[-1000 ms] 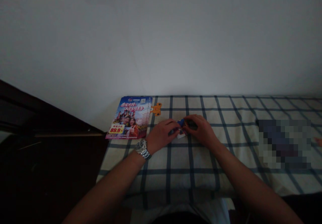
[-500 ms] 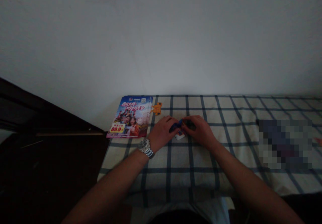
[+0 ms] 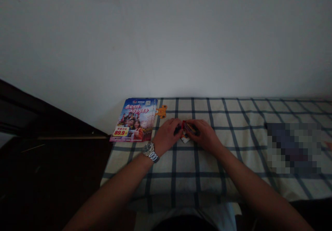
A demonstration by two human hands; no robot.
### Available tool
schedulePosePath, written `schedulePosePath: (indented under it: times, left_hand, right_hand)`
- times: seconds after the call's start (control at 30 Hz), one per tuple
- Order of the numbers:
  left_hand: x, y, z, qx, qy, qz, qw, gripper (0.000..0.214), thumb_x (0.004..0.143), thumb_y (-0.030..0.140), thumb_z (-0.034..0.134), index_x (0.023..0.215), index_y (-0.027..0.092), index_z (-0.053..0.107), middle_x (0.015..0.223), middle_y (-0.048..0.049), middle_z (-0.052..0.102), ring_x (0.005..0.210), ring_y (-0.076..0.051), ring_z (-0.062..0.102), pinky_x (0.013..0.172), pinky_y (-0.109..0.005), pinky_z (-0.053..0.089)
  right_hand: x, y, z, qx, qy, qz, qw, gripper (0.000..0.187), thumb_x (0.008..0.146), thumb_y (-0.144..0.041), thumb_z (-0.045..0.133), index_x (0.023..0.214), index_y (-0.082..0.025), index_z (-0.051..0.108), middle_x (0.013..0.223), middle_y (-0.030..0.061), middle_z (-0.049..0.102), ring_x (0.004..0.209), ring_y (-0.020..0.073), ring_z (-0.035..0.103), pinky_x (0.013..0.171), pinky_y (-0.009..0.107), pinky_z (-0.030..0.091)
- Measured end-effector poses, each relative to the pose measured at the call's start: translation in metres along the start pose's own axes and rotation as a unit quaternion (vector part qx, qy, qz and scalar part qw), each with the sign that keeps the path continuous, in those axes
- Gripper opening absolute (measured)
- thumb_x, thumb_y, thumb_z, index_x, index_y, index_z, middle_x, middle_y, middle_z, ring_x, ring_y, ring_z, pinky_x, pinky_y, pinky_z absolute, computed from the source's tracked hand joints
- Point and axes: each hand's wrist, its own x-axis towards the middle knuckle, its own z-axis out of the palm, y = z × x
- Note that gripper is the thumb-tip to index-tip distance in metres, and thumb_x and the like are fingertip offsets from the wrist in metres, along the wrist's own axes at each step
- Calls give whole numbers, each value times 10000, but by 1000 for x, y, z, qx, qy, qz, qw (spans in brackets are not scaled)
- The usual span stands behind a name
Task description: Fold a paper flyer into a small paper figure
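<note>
A small red printed packet point(image 3: 188, 128) is being pinched, held together between the left hand point(image 3: 167, 136) and right hand point(image 3: 204, 136); a glossy blue leaflet point(image 3: 133, 120) marked "89.9" is lying just left of the grip.

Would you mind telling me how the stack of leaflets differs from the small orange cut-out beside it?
The stack of leaflets is far larger than the orange cut-out. The leaflets are rectangular, while the cut-out has an irregular outline. The leaflets show a colourful printed scene with people and a yellow 89.9 price label; the cut-out is mostly plain orange, with only small dark marks. Both lie flat, side by side, with the cut-out at the stack's right edge.
</note>
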Motion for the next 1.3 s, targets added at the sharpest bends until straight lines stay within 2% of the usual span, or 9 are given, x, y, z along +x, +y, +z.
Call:
schedulePosePath:
  times: [0.27, 0.43, 0.7, 0.93, 1.3]
  left_hand:
    - [1, 0, 1, -5, 3, 1, 1000, 220, 965, 203, 607, 1183, 227, 624, 1073, -40, 643, 1027, -217, 625, 911, -366, 536]
    - [1, -2, 2, -16, 11, -1, 1000, 226, 938, 206, 654, 1161, 216, 621, 1084, -35, 647, 1026, -210, 631, 912, -354, 536]
    - [2, 1, 1, -22, 10, -15, 1000, 222, 937, 194, 658, 1157, 211, 625, 1085, -36, 652, 1017, -203, 637, 896, -343, 542]
    - [2, -1, 2, -27, 13, -10, 999, 217, 943, 192, 638, 1156, 224, 619, 1095, -36, 651, 1029, -206, 640, 898, -348, 545]
    - [0, -1, 3, -23, 14, -6, 1000, 240, 943, 193, 642, 1180, 224, 617, 1094, -36, 646, 1037, -215, 632, 917, -363, 540]
  right_hand:
    - [1, 0, 0, 24, -9, 8, 1000, 366, 911, -214, 669, 1271, -269, 631, 1191, 66, 722, 1092, 250, 679, 964, 418, 556]
    - [0, 0, 0, 11, -8, -17, 1000, 361, 928, -161, 623, 1275, -260, 640, 1236, 72, 714, 1149, 247, 665, 1018, 425, 542]
    - [0, -1, 1, -20, -8, -44, 999, 328, 950, -140, 584, 1246, -251, 668, 1261, 94, 684, 1141, 249, 660, 1001, 428, 559]
    - [0, -1, 1, -54, -17, -75, 996, 312, 980, -201, 582, 1273, -257, 675, 1257, 107, 675, 1126, 264, 650, 982, 462, 562]
    - [1, -5, -2, -54, -27, -70, 996, 301, 967, -191, 605, 1255, -258, 662, 1246, 90, 702, 1130, 268, 653, 994, 468, 555]
